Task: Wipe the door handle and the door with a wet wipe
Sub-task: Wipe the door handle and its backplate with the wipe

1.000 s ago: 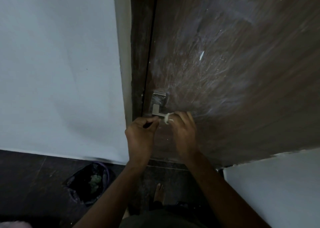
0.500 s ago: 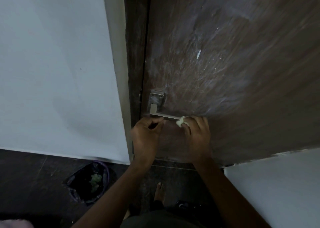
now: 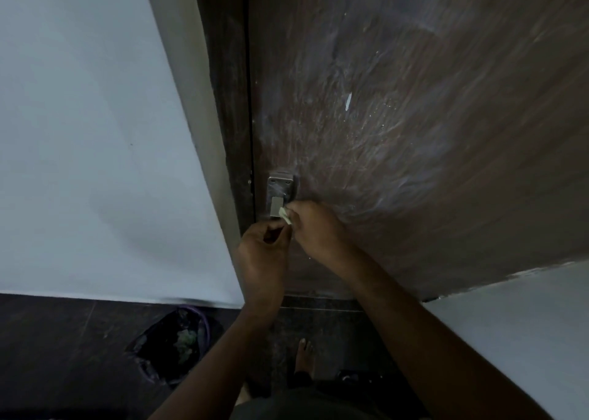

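The right hand point(image 3: 314, 225) pinches a small pale crumpled wet wipe point(image 3: 286, 215) against the silver metal lever door handle point(image 3: 278, 203) on the streaky dark brown wooden door point(image 3: 414, 132). The left hand point(image 3: 263, 254), fingers curled, seems to grip the lever's underside. Best to wrap the wipe round the lever, then rub along it firmly

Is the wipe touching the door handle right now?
Touching. The head view shows the wipe, pinched in the right hand, pressed against the door handle near its base.
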Available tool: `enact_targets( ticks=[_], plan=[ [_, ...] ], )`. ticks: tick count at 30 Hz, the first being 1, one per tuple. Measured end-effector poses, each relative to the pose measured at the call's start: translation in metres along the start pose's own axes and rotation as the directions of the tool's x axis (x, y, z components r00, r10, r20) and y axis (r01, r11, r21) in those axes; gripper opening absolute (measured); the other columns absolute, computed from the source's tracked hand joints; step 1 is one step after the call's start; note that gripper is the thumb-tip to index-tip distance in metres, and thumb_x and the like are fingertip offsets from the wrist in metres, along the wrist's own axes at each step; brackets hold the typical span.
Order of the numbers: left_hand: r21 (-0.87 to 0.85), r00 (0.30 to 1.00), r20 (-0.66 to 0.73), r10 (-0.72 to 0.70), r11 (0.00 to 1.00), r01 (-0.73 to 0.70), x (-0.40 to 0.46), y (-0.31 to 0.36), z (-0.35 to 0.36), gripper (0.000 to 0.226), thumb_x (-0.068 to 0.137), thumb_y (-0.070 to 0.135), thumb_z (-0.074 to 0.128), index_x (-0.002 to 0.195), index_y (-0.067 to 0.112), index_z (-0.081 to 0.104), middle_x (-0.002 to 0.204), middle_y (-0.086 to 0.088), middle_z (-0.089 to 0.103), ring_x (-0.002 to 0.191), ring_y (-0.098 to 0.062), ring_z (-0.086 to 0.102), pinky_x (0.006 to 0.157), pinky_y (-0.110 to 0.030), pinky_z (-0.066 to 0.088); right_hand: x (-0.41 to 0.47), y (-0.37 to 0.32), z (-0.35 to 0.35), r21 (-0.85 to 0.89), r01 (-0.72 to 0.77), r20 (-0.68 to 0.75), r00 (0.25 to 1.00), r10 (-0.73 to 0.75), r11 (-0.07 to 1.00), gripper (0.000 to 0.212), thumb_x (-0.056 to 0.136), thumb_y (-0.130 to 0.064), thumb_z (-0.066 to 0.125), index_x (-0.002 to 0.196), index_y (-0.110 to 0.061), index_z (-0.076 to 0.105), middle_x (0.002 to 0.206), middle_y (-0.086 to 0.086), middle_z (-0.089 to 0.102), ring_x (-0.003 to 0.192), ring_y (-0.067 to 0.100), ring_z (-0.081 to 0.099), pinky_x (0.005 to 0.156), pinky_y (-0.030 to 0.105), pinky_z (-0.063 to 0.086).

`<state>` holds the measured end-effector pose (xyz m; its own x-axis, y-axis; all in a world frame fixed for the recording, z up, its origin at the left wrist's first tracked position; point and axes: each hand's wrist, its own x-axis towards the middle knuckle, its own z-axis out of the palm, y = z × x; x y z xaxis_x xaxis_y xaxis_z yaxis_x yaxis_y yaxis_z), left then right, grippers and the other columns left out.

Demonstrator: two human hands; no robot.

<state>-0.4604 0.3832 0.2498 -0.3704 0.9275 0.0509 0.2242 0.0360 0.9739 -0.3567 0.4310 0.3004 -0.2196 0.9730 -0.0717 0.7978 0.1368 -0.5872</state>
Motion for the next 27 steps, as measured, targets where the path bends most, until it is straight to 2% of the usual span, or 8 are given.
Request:
enact_targets(
  ticks=[4, 8, 11, 13, 15, 16, 21, 27],
  plan=[
    [0.021, 1.000, -0.009, 0.029, 0.999, -0.029, 0.003, 0.000, -0.005, 0.012, 0.080, 0.037, 0.074, 0.091, 0.040, 0.074, 0.086, 0.025, 0.073, 0.080, 0.012, 0.066, 0.069, -0.002, 0.048, -0.008, 0.024, -0.012, 0.048, -0.052, 0.048, 0.998, 0.050, 0.998, 0.039, 0.104, -0.027, 0.049, 0.066, -0.024, 0.058, 0.060, -0.004, 0.054, 0.055, 0.011, 0.048, 0.058, 0.031, 0.037],
    [0.042, 0.997, 0.028, 0.076, 0.996, -0.078, 0.001, 0.003, -0.005, 0.010, 0.079, 0.048, 0.069, 0.089, 0.045, 0.071, 0.088, 0.035, 0.069, 0.082, 0.014, 0.065, 0.071, 0.000, 0.045, -0.027, 0.055, -0.028, 0.287, -0.153, 0.009, 0.988, 0.157, 0.946, 0.027, 0.103, -0.018, 0.051, 0.089, -0.023, 0.074, 0.075, -0.001, 0.073, 0.061, 0.007, 0.065, 0.061, 0.025, 0.050],
    [0.038, 0.977, 0.144, 0.158, 0.986, -0.165, 0.002, 0.003, 0.004, 0.018, 0.083, 0.033, 0.074, 0.101, 0.036, 0.074, 0.095, 0.026, 0.071, 0.089, 0.009, 0.066, 0.080, -0.008, 0.051, -0.034, 0.064, -0.025, 0.700, -0.208, 0.046, 0.968, 0.246, 0.683, 0.032, 0.102, -0.005, 0.050, 0.096, -0.022, 0.077, 0.089, 0.009, 0.078, 0.075, 0.019, 0.073, 0.074, 0.026, 0.059],
    [0.041, 0.949, 0.186, 0.254, 0.963, -0.266, 0.000, 0.004, 0.010, 0.025, 0.084, 0.026, 0.075, 0.108, 0.030, 0.072, 0.098, 0.024, 0.070, 0.090, 0.009, 0.066, 0.083, -0.009, 0.051, -0.034, 0.065, -0.018, 0.918, -0.239, 0.132, 0.937, 0.324, 0.317, 0.029, 0.098, 0.005, 0.047, 0.099, -0.006, 0.074, 0.098, 0.018, 0.076, 0.083, 0.024, 0.072, 0.075, 0.027, 0.062],
    [0.042, 0.926, 0.204, 0.318, 0.942, -0.333, -0.004, 0.005, 0.013, 0.030, 0.084, 0.027, 0.073, 0.114, 0.028, 0.068, 0.101, 0.027, 0.065, 0.092, 0.013, 0.064, 0.084, -0.006, 0.049, -0.037, 0.065, -0.008, 0.971, -0.237, 0.223, 0.901, 0.372, -0.008, 0.032, 0.095, 0.013, 0.042, 0.097, 0.001, 0.071, 0.097, 0.017, 0.075, 0.083, 0.021, 0.074, 0.078, 0.027, 0.062],
    [0.046, 0.921, 0.206, 0.329, 0.937, -0.345, -0.006, 0.005, 0.014, 0.032, 0.084, 0.029, 0.071, 0.115, 0.028, 0.066, 0.103, 0.029, 0.063, 0.093, 0.014, 0.063, 0.085, -0.005, 0.048, -0.038, 0.065, -0.003, 0.969, -0.231, 0.245, 0.889, 0.386, -0.082, 0.034, 0.095, 0.013, 0.041, 0.094, 0.000, 0.073, 0.094, 0.015, 0.076, 0.082, 0.020, 0.074, 0.083, 0.029, 0.060],
    [0.033, 0.925, 0.209, 0.317, 0.943, -0.330, -0.009, 0.006, 0.011, 0.027, 0.083, 0.030, 0.072, 0.110, 0.029, 0.069, 0.095, 0.034, 0.065, 0.090, 0.009, 0.066, 0.082, -0.007, 0.050, -0.050, 0.067, 0.007, 0.946, -0.201, 0.293, 0.867, 0.403, -0.254, 0.027, 0.096, 0.005, 0.046, 0.099, 0.001, 0.072, 0.100, 0.017, 0.076, 0.090, 0.021, 0.075, 0.094, 0.032, 0.056],
    [0.058, 0.953, 0.209, 0.218, 0.970, -0.234, -0.009, 0.005, 0.008, 0.018, 0.082, 0.021, 0.078, 0.100, 0.023, 0.079, 0.096, 0.011, 0.074, 0.088, 0.001, 0.068, 0.082, -0.017, 0.055, -0.041, 0.051, 0.019, 0.922, -0.158, 0.318, 0.830, 0.458, -0.354, 0.029, 0.100, 0.003, 0.039, 0.101, 0.006, 0.068, 0.101, 0.020, 0.069, 0.090, 0.024, 0.068, 0.091, 0.031, 0.056]
  ],
)
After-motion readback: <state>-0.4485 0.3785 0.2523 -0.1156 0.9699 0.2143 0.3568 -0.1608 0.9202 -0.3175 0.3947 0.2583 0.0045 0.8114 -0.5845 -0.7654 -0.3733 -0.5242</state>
